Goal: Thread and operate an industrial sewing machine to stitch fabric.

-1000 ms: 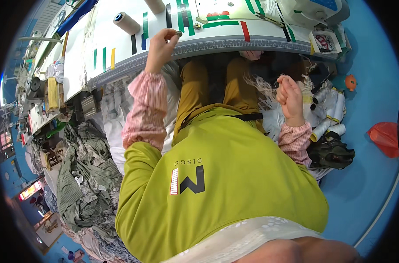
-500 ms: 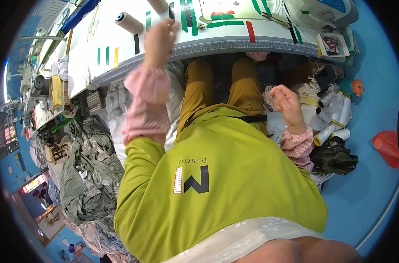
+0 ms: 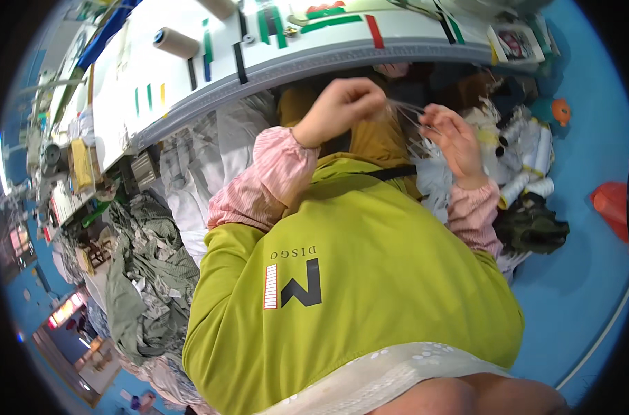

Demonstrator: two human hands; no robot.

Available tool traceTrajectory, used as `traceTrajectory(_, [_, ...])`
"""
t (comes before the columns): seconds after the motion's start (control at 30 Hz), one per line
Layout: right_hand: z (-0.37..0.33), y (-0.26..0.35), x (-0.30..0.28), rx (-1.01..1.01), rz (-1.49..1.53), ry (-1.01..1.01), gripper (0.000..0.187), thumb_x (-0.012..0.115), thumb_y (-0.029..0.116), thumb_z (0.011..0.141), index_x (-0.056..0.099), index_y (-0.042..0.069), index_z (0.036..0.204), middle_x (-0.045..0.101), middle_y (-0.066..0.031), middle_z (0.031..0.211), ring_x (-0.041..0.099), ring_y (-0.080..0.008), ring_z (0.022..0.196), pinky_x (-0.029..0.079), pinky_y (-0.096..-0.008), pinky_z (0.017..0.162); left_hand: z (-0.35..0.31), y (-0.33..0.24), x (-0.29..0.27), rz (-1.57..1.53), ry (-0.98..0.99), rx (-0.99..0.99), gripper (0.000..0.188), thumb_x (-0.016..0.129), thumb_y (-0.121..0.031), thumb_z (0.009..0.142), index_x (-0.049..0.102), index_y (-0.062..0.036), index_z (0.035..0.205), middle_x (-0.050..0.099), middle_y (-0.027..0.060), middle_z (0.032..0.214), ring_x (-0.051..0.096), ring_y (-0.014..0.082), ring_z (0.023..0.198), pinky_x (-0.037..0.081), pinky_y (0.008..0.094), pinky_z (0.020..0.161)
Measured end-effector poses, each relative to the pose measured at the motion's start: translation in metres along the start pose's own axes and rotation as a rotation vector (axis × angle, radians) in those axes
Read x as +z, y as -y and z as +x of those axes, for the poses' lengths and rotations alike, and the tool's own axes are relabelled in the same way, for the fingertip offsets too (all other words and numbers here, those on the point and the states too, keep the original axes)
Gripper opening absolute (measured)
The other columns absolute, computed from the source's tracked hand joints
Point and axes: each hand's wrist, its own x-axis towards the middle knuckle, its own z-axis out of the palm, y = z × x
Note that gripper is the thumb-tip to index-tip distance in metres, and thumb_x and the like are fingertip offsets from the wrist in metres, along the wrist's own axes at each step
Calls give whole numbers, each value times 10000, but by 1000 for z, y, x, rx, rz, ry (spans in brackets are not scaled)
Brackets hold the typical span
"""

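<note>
My left hand [image 3: 345, 109] is raised over my lap, in front of the table's ruled edge. Its fingers are closed in a pinch. Thin whitish thread [image 3: 406, 108] runs in fine strands from it across to my right hand [image 3: 455, 143], whose fingers are curled round the other end. Motion blurs the strands, so their exact number does not show. Pink striped sleeve covers [image 3: 259, 183] wrap both forearms.
The white sewing table [image 3: 121, 76] carries a cone of thread [image 3: 176, 43], coloured tape strips and a small box [image 3: 513, 43]. White thread spools [image 3: 541, 152] lie at right, above dark cloth [image 3: 532, 225]. Green-grey garments [image 3: 152, 277] are heaped at left.
My left hand has come down off the table, rightward to above my lap. My right hand has risen slightly and partly uncurled. Thread now shows between both hands. The view has shifted a little.
</note>
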Motion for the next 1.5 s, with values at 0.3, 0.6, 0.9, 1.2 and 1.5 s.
traceTrajectory(0.3, [15,5,1,-207,-620,-366,441,578,281,1019,526,54,1395,612,22,954,533,-52,805,439,-190,704,37,-9,9,-134,-31,-124,186,605,-172,1000,653,-13,917,601,-18,774,501,48,637,393,186,579])
traceTrajectory(0.6, [25,-16,-7,55,-373,-104,145,636,124,971,697,1,1017,654,24,782,545,-56,655,442,-219,598,42,7,19,296,189,-116,95,592,-46,978,634,22,1029,636,16,880,574,77,717,465,213,642])
traceTrajectory(0.9, [125,-29,-202,277,-1678,-191,200,632,173,908,726,65,1047,713,-118,1087,681,-277,968,538,-409,807,-17,14,-18,418,-163,-74,220,556,92,909,619,55,1116,587,121,1256,669,160,925,532,253,789])
traceTrajectory(1.2, [214,-45,-313,270,-1642,-369,329,602,271,932,626,96,1209,650,-120,1268,615,-302,1145,488,-410,948,-19,4,-14,486,-216,-70,207,573,96,903,624,59,1101,628,126,1196,679,170,894,543,256,763])
traceTrajectory(1.5, [135,-86,-300,-106,-1110,-766,493,598,109,928,503,44,1408,623,-216,1252,598,-343,1142,466,-377,963,-6,2,1,486,-160,-36,204,603,97,882,626,36,1075,619,116,1187,663,148,862,531,242,738])
